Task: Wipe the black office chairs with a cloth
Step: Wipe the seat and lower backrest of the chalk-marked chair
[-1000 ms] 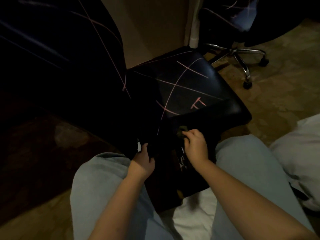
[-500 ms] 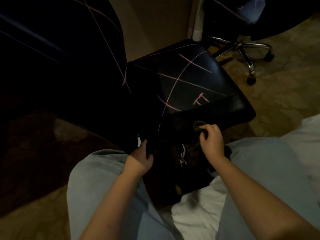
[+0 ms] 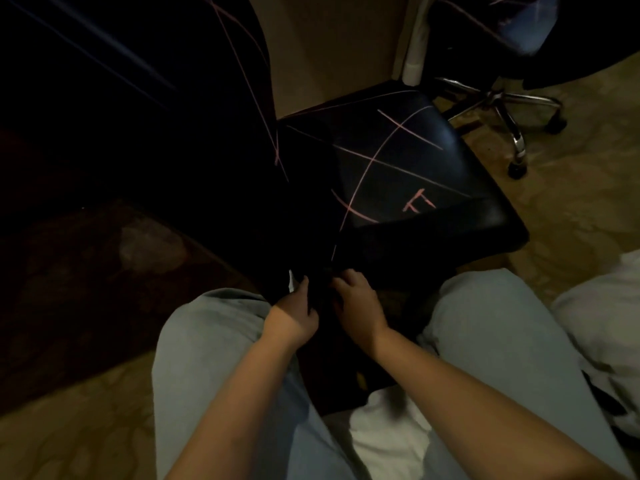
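Beige patterned floor [image 3: 571, 209]. A black office chair [image 3: 398, 161] stands mid-floor, pink lines on its seat. The second chair's chrome base [image 3: 502, 102], on casters, sits toward the far right corner. White fabric heap [image 3: 602, 306] at right edge. Dark reddish patch [image 3: 86, 289] on the left, rug or shadow unclear.

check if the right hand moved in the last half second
Yes: the right hand slid left along the front edge of the seat, from below the pink mark to close beside the left hand.
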`<action>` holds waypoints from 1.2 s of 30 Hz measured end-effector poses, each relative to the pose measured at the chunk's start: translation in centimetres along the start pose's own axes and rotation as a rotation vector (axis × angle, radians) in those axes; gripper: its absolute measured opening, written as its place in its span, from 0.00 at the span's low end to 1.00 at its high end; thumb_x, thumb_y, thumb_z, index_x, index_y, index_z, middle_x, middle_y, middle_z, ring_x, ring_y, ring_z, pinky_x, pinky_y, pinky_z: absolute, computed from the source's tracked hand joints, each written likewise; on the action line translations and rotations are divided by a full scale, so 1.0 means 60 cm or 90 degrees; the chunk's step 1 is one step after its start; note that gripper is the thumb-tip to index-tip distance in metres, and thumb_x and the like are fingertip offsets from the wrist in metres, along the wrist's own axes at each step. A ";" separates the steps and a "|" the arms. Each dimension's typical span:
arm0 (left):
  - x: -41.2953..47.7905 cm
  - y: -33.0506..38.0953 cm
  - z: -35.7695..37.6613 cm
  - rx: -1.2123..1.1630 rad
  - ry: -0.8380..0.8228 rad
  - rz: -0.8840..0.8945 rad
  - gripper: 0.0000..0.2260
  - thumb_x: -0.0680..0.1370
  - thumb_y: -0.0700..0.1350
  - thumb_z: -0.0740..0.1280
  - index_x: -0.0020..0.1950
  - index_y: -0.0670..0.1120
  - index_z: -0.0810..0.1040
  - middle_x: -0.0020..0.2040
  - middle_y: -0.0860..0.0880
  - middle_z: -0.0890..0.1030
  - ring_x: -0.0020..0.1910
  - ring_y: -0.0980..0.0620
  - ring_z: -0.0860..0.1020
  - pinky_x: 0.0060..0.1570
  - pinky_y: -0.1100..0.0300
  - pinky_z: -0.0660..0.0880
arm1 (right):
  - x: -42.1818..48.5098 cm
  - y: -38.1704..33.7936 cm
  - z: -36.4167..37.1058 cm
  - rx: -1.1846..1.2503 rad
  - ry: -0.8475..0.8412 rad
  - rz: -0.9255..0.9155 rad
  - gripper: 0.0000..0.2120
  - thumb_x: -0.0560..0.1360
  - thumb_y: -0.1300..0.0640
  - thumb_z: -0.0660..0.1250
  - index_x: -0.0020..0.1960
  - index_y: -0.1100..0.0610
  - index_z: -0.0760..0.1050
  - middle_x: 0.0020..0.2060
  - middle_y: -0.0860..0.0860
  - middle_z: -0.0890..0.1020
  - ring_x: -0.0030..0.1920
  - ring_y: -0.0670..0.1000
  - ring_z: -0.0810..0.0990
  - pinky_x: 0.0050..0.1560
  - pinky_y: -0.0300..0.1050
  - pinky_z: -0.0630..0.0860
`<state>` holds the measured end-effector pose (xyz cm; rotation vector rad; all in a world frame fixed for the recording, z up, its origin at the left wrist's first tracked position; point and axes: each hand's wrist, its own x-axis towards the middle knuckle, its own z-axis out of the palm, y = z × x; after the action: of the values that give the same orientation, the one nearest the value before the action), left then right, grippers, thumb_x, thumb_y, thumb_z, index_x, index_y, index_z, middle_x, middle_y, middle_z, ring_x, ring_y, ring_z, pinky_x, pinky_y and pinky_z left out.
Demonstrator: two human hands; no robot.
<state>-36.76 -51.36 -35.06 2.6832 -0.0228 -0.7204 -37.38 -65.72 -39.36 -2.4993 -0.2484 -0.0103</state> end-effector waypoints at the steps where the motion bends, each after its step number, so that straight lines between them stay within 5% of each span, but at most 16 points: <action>1: -0.001 0.001 0.001 0.005 -0.001 -0.001 0.31 0.80 0.45 0.59 0.79 0.48 0.48 0.61 0.40 0.78 0.54 0.42 0.78 0.49 0.56 0.74 | -0.001 -0.003 0.005 -0.017 -0.027 -0.029 0.15 0.75 0.63 0.67 0.61 0.60 0.77 0.55 0.58 0.76 0.56 0.58 0.74 0.52 0.48 0.75; 5: 0.001 0.000 0.004 0.006 0.005 -0.004 0.31 0.80 0.46 0.59 0.79 0.48 0.48 0.58 0.40 0.79 0.52 0.42 0.79 0.49 0.55 0.75 | -0.006 0.016 -0.009 -0.020 0.002 -0.014 0.13 0.74 0.65 0.68 0.58 0.60 0.79 0.52 0.57 0.77 0.54 0.58 0.75 0.49 0.48 0.76; 10: 0.002 0.006 0.007 0.004 0.015 -0.006 0.29 0.81 0.45 0.58 0.79 0.46 0.49 0.56 0.40 0.80 0.51 0.42 0.79 0.44 0.57 0.72 | -0.016 0.084 -0.066 0.002 0.127 0.138 0.07 0.71 0.70 0.68 0.47 0.62 0.79 0.45 0.58 0.76 0.48 0.59 0.76 0.50 0.50 0.75; 16: 0.004 0.009 0.005 0.000 0.010 -0.007 0.29 0.81 0.45 0.57 0.79 0.45 0.49 0.58 0.40 0.79 0.52 0.43 0.79 0.46 0.57 0.74 | -0.029 0.125 -0.103 0.010 0.196 0.296 0.06 0.71 0.68 0.68 0.46 0.60 0.79 0.47 0.56 0.75 0.51 0.59 0.76 0.53 0.49 0.74; 21: 0.000 0.011 0.006 -0.033 -0.002 -0.018 0.30 0.81 0.44 0.57 0.79 0.45 0.47 0.62 0.40 0.78 0.56 0.42 0.78 0.51 0.56 0.74 | -0.010 0.057 -0.063 0.038 0.159 0.204 0.07 0.73 0.68 0.66 0.47 0.61 0.79 0.46 0.54 0.76 0.51 0.57 0.75 0.54 0.47 0.72; 26: -0.001 0.008 0.008 -0.075 -0.019 -0.049 0.32 0.80 0.41 0.58 0.79 0.46 0.44 0.67 0.39 0.74 0.60 0.41 0.76 0.57 0.54 0.73 | 0.008 -0.015 0.000 -0.004 0.024 0.007 0.11 0.66 0.67 0.74 0.48 0.61 0.81 0.46 0.57 0.79 0.46 0.59 0.78 0.41 0.44 0.75; 29: -0.001 0.012 0.005 -0.065 -0.036 -0.064 0.33 0.80 0.40 0.58 0.79 0.48 0.41 0.64 0.39 0.76 0.56 0.40 0.77 0.52 0.53 0.74 | 0.013 -0.037 0.013 -0.095 -0.061 -0.080 0.13 0.70 0.63 0.71 0.55 0.60 0.81 0.54 0.57 0.77 0.55 0.60 0.76 0.48 0.50 0.79; 33: -0.002 0.017 0.002 -0.076 -0.014 -0.080 0.33 0.80 0.40 0.57 0.79 0.48 0.41 0.67 0.40 0.74 0.59 0.41 0.76 0.54 0.54 0.73 | 0.021 -0.038 0.007 -0.118 -0.085 -0.061 0.17 0.77 0.59 0.65 0.65 0.59 0.74 0.62 0.55 0.71 0.63 0.56 0.68 0.57 0.46 0.73; 36: -0.003 0.016 0.007 -0.100 0.015 -0.062 0.31 0.81 0.42 0.57 0.79 0.47 0.44 0.67 0.40 0.74 0.60 0.41 0.76 0.57 0.54 0.72 | 0.018 -0.015 -0.010 -0.059 -0.009 -0.027 0.12 0.75 0.62 0.67 0.58 0.61 0.78 0.55 0.57 0.75 0.56 0.58 0.74 0.50 0.47 0.75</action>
<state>-37.03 -52.38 -34.98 2.5568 0.1649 -0.6901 -36.45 -65.15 -38.28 -2.5860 -0.3125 -0.0209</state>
